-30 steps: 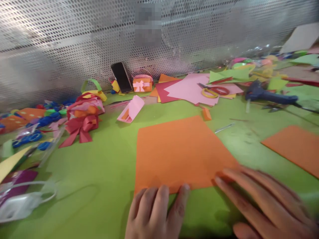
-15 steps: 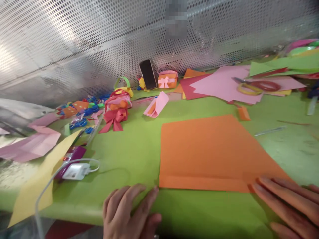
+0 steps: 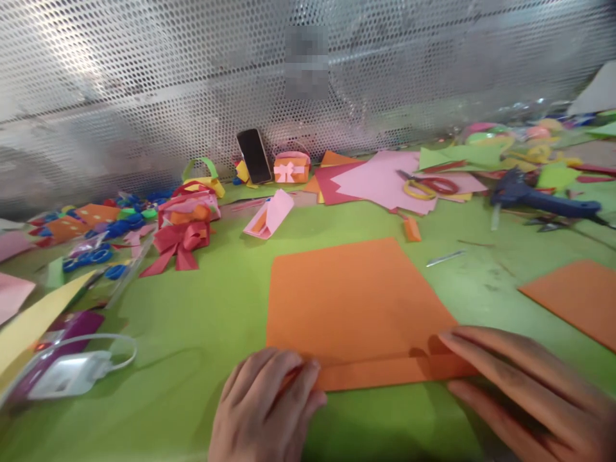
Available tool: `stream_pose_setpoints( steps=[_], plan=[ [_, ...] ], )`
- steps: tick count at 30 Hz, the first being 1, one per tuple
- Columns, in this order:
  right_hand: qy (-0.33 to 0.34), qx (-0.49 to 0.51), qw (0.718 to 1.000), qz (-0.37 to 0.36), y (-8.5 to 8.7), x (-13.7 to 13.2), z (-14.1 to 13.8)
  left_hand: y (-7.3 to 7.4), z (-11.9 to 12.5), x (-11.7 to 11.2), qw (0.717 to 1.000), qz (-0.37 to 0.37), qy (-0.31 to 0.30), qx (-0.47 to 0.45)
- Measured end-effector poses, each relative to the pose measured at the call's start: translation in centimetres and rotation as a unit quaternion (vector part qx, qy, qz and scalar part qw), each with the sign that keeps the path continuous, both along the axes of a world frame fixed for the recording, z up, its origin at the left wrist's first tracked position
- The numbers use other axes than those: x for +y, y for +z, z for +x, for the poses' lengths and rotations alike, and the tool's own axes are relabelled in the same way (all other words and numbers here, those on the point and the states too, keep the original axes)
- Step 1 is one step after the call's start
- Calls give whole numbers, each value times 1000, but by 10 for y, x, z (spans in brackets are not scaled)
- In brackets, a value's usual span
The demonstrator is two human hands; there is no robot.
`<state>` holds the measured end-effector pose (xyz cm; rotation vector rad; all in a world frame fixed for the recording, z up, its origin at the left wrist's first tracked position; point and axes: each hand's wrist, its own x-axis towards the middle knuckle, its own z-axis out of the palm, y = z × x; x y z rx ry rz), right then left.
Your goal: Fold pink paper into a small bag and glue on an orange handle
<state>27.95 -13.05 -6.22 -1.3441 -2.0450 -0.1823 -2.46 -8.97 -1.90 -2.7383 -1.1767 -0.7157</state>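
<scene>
A large sheet of orange paper (image 3: 341, 301) lies on the green table, with a narrow strip folded along its near edge. At the near left corner, my left hand (image 3: 269, 401) is closed, its curled fingers and thumb gripping the paper. My right hand (image 3: 534, 385) rests at the near right corner. Its fingers stretch over the folded strip, and the thumb is apart from them by the paper's front edge. A small orange folded piece (image 3: 411, 229) lies beyond the sheet.
Scissors (image 3: 423, 186) lie on pink paper (image 3: 380, 173) behind. A blue glue gun (image 3: 543, 196) and another orange sheet (image 3: 577, 298) are at right. At left are a white charger (image 3: 72, 374), a red paper bow (image 3: 180, 244) and small paper bags. A phone (image 3: 254, 156) leans against the perforated metal wall.
My left hand has closed on the near left corner. My right hand has shifted from lying flat to having its thumb at the front edge. The view has turned right.
</scene>
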Motion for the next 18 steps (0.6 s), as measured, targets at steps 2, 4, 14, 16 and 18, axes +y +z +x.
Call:
stream_pose_setpoints(
  steps=[2, 4, 14, 16, 18],
  plan=[
    [3, -8, 1000, 1, 6, 2, 0, 0, -3, 1, 1000, 18, -15, 13],
    [1, -18, 1000, -3, 10, 5, 1, -1, -5, 2, 999, 23, -25, 20],
    [19, -4, 996, -90, 18, 6, 14, -6, -8, 7, 997, 63, -19, 32],
    [19, 20, 992, -123, 19, 5, 15, -6, -8, 9, 998, 60, -11, 35],
    [11, 50, 987, -153, 22, 5, 14, -6, -8, 10, 998, 56, -12, 32]
  ],
)
